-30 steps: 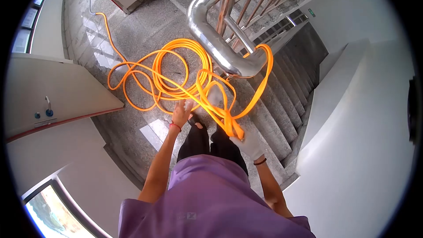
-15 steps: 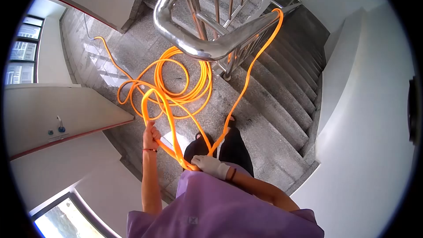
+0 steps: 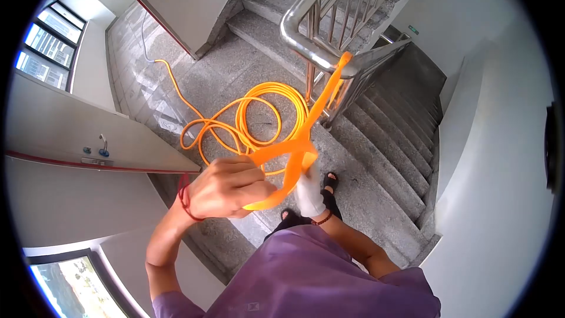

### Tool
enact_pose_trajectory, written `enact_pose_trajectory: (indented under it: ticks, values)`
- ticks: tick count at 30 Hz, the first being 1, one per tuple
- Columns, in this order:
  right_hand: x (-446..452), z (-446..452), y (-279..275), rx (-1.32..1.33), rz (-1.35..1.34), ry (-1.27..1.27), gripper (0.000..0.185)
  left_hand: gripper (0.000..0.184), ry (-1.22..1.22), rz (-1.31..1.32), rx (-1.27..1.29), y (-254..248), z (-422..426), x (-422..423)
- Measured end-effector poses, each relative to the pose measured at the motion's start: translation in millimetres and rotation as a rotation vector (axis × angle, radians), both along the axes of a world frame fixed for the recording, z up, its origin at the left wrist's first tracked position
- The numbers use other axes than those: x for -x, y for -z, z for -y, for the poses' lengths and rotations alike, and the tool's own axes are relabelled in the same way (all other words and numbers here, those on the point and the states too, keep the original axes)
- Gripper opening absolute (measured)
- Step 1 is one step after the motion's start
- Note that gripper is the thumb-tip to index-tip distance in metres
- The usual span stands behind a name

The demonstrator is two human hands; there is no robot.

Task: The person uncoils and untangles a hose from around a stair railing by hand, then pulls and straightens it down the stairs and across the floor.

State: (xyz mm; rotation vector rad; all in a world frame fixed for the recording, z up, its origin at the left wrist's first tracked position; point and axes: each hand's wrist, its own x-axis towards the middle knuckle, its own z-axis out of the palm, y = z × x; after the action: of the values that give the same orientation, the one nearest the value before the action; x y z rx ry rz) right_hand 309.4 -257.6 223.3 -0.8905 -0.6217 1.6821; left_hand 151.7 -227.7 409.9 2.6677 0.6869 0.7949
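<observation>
The bare left hand [image 3: 232,187] is closed, its fingers curled around one side of a loop in the orange hose [image 3: 303,146]. The right hand [image 3: 309,195], which wears a white glove, is touching the same hose just below the place where its strands cross; its fingers are partly hidden and blurred there, so I cannot tell how firmly they are closed. The loop stands between the two hands, and the crossing lies forward and to the right of the left hand; the right hand is the nearer one to it. From this crossing, a strand goes in a nearly straight line, its long axis pointing forward and to the right, up to the steel handrail [image 3: 303,27], where the hose passes over the bend. Farther out, beyond the hands, the coil [image 3: 272,88] of the hose lies on the floor of the landing [image 3: 215,85], just beside the foot of the railing and near the edge of the top step. Some looser turns lie at the left of the coil, and from them one length runs toward the far left corner of the landing, where it meets a thin grey line [image 3: 143,32]. The descending stairs [image 3: 385,162] are at the right.
</observation>
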Motion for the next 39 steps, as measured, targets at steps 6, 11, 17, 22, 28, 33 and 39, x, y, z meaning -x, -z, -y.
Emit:
enact_pose_trajectory:
  ticks: [6, 11, 17, 22, 28, 33, 39]
  values:
    - [-129.8, -6.9, -80.4, 0.092, 0.292, 0.148, 0.012, 0.018, 0.349, -0.432, -0.74, 28.9, -152.3, -71.3]
    - [-174.2, -95.1, -109.2, 0.013, -0.401, -0.197, 0.014, 0.025, 0.36, -0.357, -0.699, -20.7, -176.0, -93.2]
    - [-100.2, -187.3, -104.0, 0.247, -1.181, -0.19, 0.019, 0.062, 0.336, -0.094, 0.837, 112.9, -155.3, -57.7]
    - [-77.1, -228.8, -71.6, 0.397, -0.94, 0.128, 0.014, 0.055, -0.139, 0.319, 1.579, 229.5, -71.8, -14.2]
    - [-7.4, -216.4, -32.2, 0.318, -0.644, -0.094, 0.017, 0.057, 0.055, 0.589, 1.888, 180.5, -98.9, 30.8]
    - [15.6, -240.4, -19.7, 0.143, -1.124, -0.307, 0.03, 0.049, 0.564, 0.806, 2.208, 163.4, -164.4, -0.4]
    - [-76.6, -321.1, -28.2, 0.201, -1.311, -0.184, 0.02, 0.021, -0.505, -0.147, 0.92, 259.8, -162.4, 34.2]
